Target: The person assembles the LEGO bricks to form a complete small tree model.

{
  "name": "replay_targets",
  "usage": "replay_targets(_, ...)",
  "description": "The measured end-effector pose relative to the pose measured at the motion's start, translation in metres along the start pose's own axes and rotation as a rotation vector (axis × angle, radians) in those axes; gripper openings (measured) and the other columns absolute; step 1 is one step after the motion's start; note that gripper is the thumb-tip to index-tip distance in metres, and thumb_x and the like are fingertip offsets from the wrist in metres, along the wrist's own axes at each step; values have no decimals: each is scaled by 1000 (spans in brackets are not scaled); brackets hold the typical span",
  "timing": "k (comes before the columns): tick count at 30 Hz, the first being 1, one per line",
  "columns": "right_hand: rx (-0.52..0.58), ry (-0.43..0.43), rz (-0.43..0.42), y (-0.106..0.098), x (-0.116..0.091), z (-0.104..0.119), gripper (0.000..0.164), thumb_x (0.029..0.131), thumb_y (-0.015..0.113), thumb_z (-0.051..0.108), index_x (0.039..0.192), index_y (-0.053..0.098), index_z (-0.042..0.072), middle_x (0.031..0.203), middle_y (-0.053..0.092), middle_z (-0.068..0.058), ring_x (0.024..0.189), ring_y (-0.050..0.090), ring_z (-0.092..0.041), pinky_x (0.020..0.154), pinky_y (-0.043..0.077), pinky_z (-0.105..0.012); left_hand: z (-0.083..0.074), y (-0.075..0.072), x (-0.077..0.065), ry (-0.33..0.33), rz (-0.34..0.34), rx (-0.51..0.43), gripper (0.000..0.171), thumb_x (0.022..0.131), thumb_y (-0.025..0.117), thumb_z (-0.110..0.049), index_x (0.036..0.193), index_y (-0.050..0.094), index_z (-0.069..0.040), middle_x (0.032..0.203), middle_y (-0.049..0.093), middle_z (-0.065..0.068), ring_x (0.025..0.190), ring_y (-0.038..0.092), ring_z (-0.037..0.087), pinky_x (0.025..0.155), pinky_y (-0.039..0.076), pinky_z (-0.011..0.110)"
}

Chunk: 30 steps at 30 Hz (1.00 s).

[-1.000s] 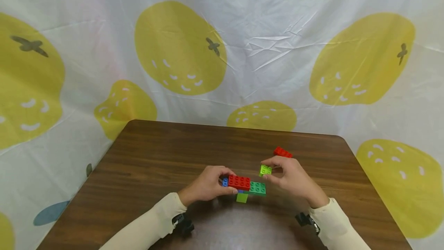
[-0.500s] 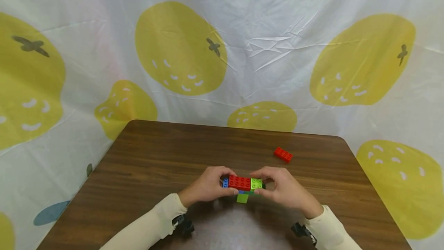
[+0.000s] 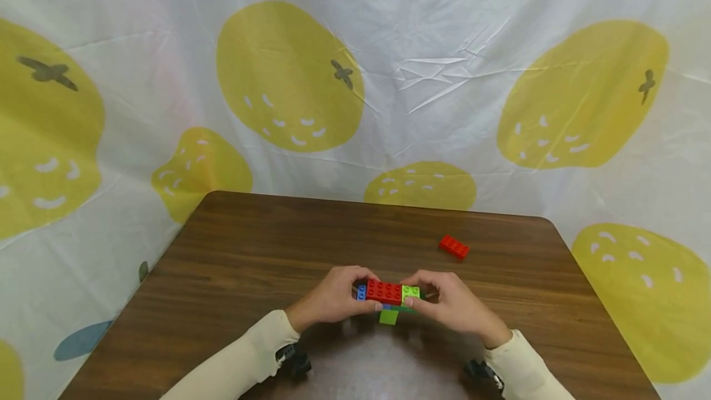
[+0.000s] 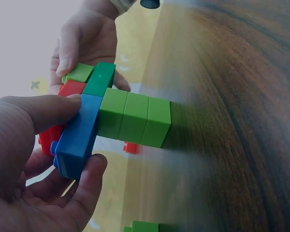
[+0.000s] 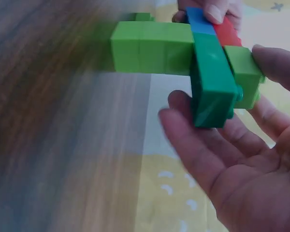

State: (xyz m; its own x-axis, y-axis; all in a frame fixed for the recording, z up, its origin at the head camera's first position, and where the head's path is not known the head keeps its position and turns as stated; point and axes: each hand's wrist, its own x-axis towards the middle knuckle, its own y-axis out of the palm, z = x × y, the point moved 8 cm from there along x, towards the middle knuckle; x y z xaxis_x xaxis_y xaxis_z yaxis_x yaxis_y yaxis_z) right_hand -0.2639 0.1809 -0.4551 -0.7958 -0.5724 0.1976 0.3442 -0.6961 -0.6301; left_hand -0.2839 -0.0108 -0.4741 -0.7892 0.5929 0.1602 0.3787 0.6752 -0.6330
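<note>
Glaring hazily off the near counter, casting soft shadows beside both sleeves; washing out upper left in the left wrist view, blurring leftward in the right.

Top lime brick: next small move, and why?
I'd press the top lime brick straight down with the right hand: it lies on the dark green brick beside the red brick, full seating isn't clear, and the left hand grips the blue brick, likely steadying everything.

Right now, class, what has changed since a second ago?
The right hand, still pinching the small lime brick, has moved it left, onto the dark green brick beside the upper red brick. The left hand still holds the stack; the loose red brick stays put.
</note>
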Motion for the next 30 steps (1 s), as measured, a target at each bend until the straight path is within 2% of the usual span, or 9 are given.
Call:
replay_targets(8,58,43,31,2,2,-8,19,101,75,27,117,75,16,101,78,0,89,73,-12,78,61,-28,-1,0,0,4,-8,-2,35,89,88,-32,117,74,-17,105,73,-3,85,62,8,75,54,23)
replay_targets(14,83,7,33,4,2,-11,15,100,76,20,113,75,13,96,77,-2,79,66,-5,69,56,-25,-1,0,0,4,-7,2,35,89,88,-32,116,74,-17,105,73,-3,86,62,8,75,54,23)
replay_targets(17,75,-14,21,4,3,-11,14,99,77,19,111,74,13,92,76,0,74,63,-4,64,53,-24,-1,0,1,4,-8,1,34,88,88,-31,116,74,-17,105,73,-3,86,62,8,75,54,23)
replay_targets(21,54,4,25,3,4,-13,14,97,79,22,108,74,15,89,75,2,71,61,-4,61,52,-23,0,0,1,-3,-5,-4,34,88,88,-31,116,74,-16,105,73,-2,86,62,8,75,54,23)
replay_targets(30,-10,28,36,3,2,-8,17,99,77,30,111,73,18,89,75,5,73,67,-5,66,60,-27,-1,2,2,5,9,6,36,89,87,-32,118,73,-16,106,74,-2,86,62,8,76,55,23)
